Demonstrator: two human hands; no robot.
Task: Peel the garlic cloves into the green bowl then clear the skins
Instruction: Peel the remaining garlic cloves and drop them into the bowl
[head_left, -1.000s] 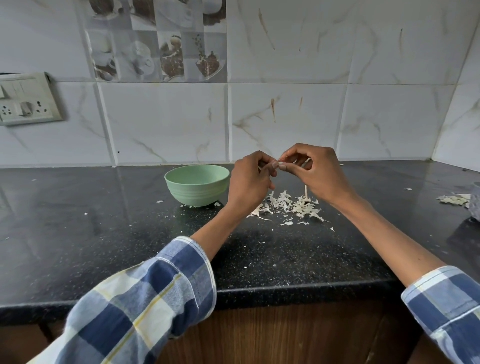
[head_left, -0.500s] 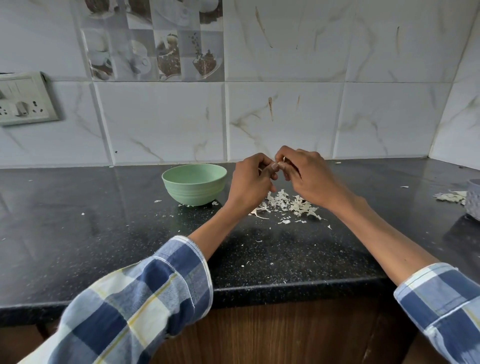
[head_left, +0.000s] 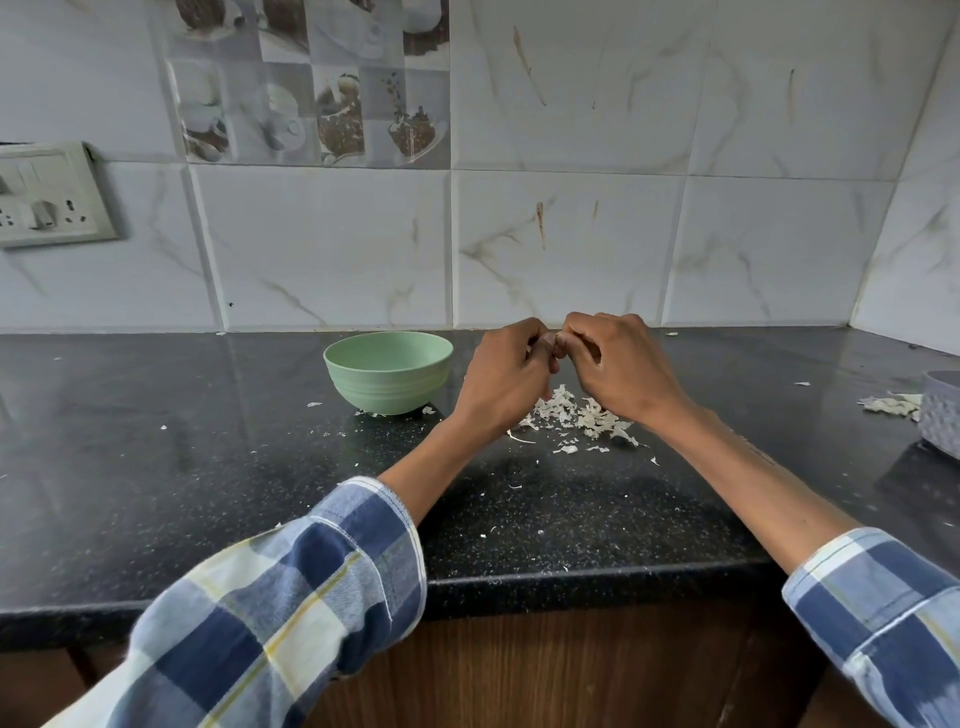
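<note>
Both hands are meeting above the speckled black stone bench, the left hand (head_left: 506, 382) and right hand (head_left: 618, 371) curling their fingers (head_left: 545, 345) tightly together around something small; the garlic clove itself is hidden between them, so I cannot tell its state. Papery, flaky white garlic skins (head_left: 576, 415) are lying heaped just below the hands. The smooth, round, ribbed green bowl (head_left: 387, 371) is sitting just left of the left hand.

A pale green bowl (head_left: 388, 372) stands upright on the black counter, left of a papery garlic-skin pile (head_left: 576, 415).
</note>
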